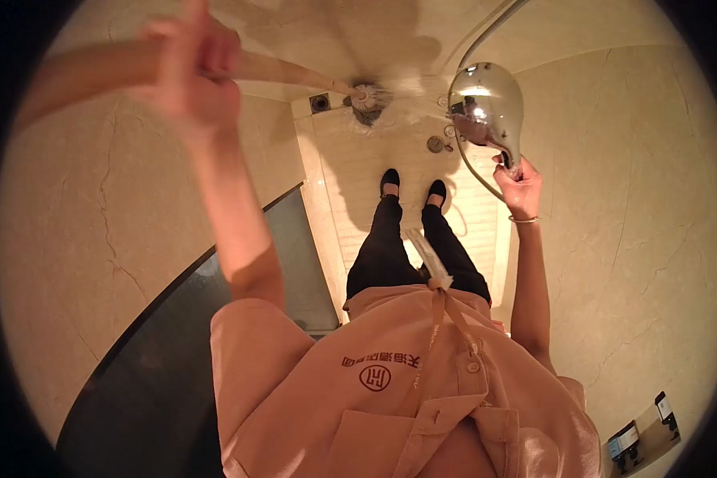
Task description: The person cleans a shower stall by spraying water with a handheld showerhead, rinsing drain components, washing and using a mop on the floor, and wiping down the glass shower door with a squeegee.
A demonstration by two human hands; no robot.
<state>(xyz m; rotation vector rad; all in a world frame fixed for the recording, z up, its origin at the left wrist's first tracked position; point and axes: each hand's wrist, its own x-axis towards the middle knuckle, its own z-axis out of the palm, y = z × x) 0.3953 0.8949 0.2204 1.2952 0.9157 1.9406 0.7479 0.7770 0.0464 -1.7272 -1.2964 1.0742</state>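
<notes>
On the left, my left hand (195, 76) is blurred and closed around a long pale handle (287, 70). The handle runs to a round brush head (365, 97), low near the far edge of the shower floor. Wet-looking streaks surround the brush head. At the right, my right hand (519, 187) grips the lower end of a shiny chrome shower head (486, 99). A metal hose (474, 171) curves behind it. The shower head's spraying face is hard to make out.
Beyond my feet, a round drain (435, 144) lies in the pale floor (374, 159), and a dark square fitting (319, 103) sits in the far left corner. A dark glass-like panel (215, 319) stands at left. Dark fittings (625, 446) are at lower right.
</notes>
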